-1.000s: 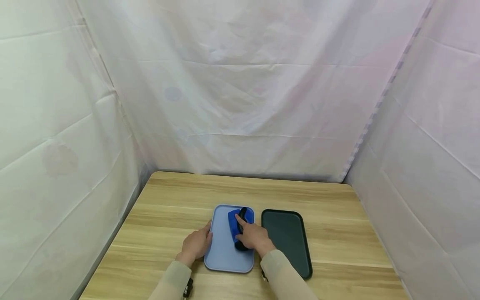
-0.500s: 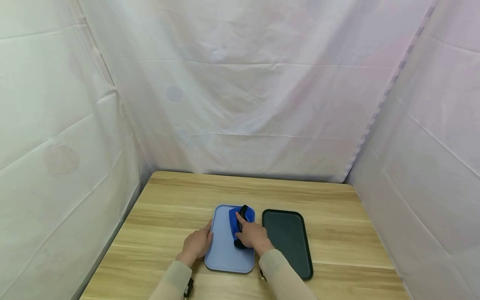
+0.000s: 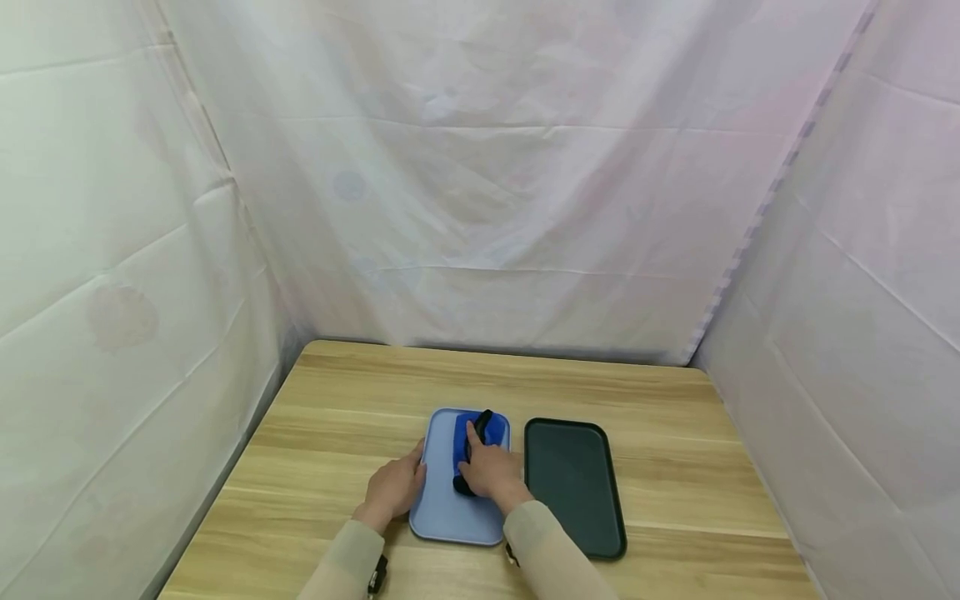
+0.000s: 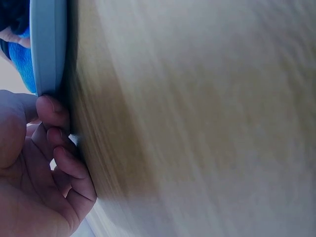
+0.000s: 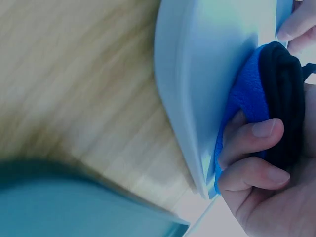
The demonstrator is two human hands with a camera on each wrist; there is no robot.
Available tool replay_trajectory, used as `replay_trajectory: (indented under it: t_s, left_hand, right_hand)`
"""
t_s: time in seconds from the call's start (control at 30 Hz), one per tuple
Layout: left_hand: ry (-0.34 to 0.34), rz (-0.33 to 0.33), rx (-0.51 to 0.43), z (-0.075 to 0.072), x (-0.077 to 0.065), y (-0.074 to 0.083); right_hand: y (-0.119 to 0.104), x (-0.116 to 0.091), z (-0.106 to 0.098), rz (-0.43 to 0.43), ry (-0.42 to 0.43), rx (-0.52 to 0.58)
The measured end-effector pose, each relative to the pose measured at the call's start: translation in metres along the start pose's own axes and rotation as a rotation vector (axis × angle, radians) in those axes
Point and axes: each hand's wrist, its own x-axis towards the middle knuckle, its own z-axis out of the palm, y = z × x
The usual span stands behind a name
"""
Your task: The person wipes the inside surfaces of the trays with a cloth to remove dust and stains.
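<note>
A pale blue tray [image 3: 442,508] lies on the wooden table. My left hand [image 3: 396,487] grips its left edge; in the left wrist view the curled fingertips [image 4: 53,109] meet the tray's side [image 4: 48,49]. On the tray's right half my right hand [image 3: 495,473] holds a bunched cloth [image 3: 461,433], bright blue on one face and black on the other. The index finger stretches forward along the cloth, pressing it onto the tray. In the right wrist view, the other fingers [image 5: 252,148] curl round the cloth's folded black part [image 5: 281,98].
Just right of the blue tray lies a dark green tray [image 3: 573,483], with a narrow strip of table [image 3: 637,417] between them. White patterned curtains [image 3: 487,208] enclose the table at the back and both sides.
My right hand has slid slightly left over the tray with the cloth, whose lower end has shifted the same way. The left hand keeps its hold on the tray's edge.
</note>
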Motion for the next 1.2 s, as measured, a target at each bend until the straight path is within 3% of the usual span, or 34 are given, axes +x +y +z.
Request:
replay_trajectory:
  t_s: [0.2, 1.2]
  left_hand:
    - [0.002, 0.008, 0.012, 0.000, 0.001, -0.001]
    - [0.000, 0.021, 0.041, -0.002, 0.001, 0.001]
  right_hand:
    - [-0.011, 0.006, 0.007, 0.009, 0.038, 0.005]
    - [-0.033, 0.016, 0.014, 0.003, -0.007, 0.062]
